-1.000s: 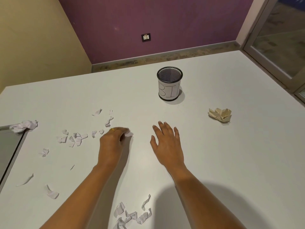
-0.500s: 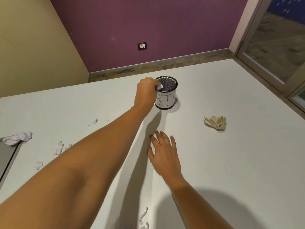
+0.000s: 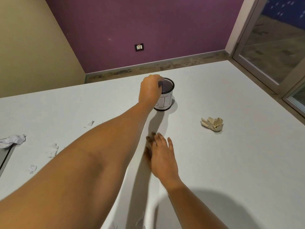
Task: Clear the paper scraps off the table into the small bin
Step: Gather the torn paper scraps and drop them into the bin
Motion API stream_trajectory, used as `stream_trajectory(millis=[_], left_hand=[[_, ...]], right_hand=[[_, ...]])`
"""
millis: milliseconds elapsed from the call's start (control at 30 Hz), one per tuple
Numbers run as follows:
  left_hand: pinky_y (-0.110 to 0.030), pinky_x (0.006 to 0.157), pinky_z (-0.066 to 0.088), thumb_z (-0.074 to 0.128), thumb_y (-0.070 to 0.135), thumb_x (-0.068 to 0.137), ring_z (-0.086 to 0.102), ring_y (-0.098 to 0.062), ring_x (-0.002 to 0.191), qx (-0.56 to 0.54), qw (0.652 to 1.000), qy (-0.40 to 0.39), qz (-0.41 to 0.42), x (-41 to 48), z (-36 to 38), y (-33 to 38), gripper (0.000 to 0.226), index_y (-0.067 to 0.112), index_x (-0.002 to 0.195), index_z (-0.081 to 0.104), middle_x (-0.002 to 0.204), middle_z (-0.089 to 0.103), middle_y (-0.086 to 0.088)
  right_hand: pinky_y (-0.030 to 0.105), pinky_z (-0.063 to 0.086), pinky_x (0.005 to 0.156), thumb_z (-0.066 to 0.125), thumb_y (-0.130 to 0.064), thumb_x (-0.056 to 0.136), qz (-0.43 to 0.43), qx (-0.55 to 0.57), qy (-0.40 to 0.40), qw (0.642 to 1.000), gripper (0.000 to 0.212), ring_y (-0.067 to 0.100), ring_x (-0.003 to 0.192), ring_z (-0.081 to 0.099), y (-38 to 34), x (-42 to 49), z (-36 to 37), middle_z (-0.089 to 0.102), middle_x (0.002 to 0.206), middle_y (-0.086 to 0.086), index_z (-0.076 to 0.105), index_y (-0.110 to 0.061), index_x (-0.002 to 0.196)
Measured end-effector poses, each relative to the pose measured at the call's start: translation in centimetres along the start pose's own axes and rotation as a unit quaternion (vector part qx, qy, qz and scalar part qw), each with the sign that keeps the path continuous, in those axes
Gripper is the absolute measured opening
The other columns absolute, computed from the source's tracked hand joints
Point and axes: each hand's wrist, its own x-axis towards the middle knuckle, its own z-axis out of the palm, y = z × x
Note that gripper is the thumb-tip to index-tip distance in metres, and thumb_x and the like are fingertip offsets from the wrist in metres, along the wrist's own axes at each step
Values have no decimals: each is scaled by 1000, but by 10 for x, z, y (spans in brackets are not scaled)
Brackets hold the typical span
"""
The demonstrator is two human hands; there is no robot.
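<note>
Since every scrap must end there, the small bin (image 3: 165, 102) heads the list: a black mesh cup with a white hand-lettered label. It stands upright on the table (image 3: 231, 162), toward the far edge.

Left hand (image 3: 150, 90): stretched out at full reach, knuckles up, fingers bent down over the bin's left rim, apparently so that a piece falls straight into the mouth. The grip is hidden behind the back of the hand, so it cannot be told whether it pinches a scrap or has let go.

Right hand (image 3: 162, 156): flat on the table nearer the person, fingers straight and a little spread, holding nothing. It probably braces the forward lean.

Paper scraps (image 3: 89, 124): small torn white pieces on the table's left part, well apart from the bin and partly hidden by the left forearm, with a few more at the near edge. By this count the job is far from done.

Crumpled white sheet (image 3: 14, 140): at the far left, touching the corner of a grey panel (image 3: 3, 160).

Beige crumpled paper (image 3: 212, 123): alone, right of the bin.
</note>
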Motion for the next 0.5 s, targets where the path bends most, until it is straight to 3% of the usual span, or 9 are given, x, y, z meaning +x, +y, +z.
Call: stream_trajectory(millis=[67,167,267,500], left_hand=[[-29,98,40,56,0,84,55,-25,113,5,1000,-5,7,-6,0,-4,33,11,115,63,122,62,-9],[-28,98,41,56,3,85,57,-22,111,-14,1000,7,2,-23,-4,-8,32,12,114,63,123,62,-7],[-27,101,37,54,10,88,54,-19,116,-41,998,38,-21,-57,-10,-21,28,14,113,64,126,60,-4],[-26,85,39,52,16,89,52,-18,117,4,980,98,-172,-167,-32,-91,24,21,110,64,125,60,4]], right_hand=[[45,45,99,56,-24,82,8,14,-3,1000,32,20,119,57,0,1,1,64,122,2,62,-18,114],[45,45,99,36,-29,85,23,34,-8,999,38,19,117,58,-3,2,-4,65,121,1,64,-19,109],[46,44,100,32,-33,85,23,50,-14,998,43,19,118,58,-4,3,-6,64,122,1,63,-20,111],[47,40,103,32,-37,87,31,57,-37,997,45,19,121,55,-5,1,-5,61,128,1,61,-22,117]])
